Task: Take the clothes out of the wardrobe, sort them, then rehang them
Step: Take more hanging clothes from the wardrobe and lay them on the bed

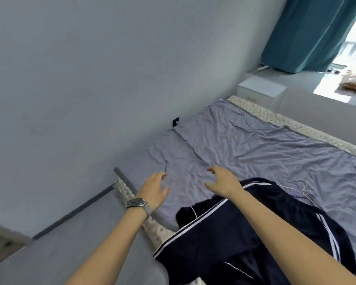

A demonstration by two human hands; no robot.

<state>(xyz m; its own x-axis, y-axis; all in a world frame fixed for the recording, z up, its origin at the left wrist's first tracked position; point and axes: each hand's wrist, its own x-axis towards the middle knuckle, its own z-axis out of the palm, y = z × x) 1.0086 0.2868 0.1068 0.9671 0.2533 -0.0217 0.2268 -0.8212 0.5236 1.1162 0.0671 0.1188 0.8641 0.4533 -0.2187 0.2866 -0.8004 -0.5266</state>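
Grey sheet (255, 145) lay bare far and right (wall hard left); both hands, left hand (153, 189) and right hand (222, 182), hovered loose-fingered, holding nothing, beside the navy garment (245, 233) at the near edge.

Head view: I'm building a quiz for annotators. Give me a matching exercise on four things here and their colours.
Things:
1. curtain
2. bedsheet
3. garment on the bed
4. watch on the left wrist

Colours:
A. dark navy with white stripes
B. silver-grey
C. teal
D. pale lavender-grey

Pairs: 1-C, 2-D, 3-A, 4-B
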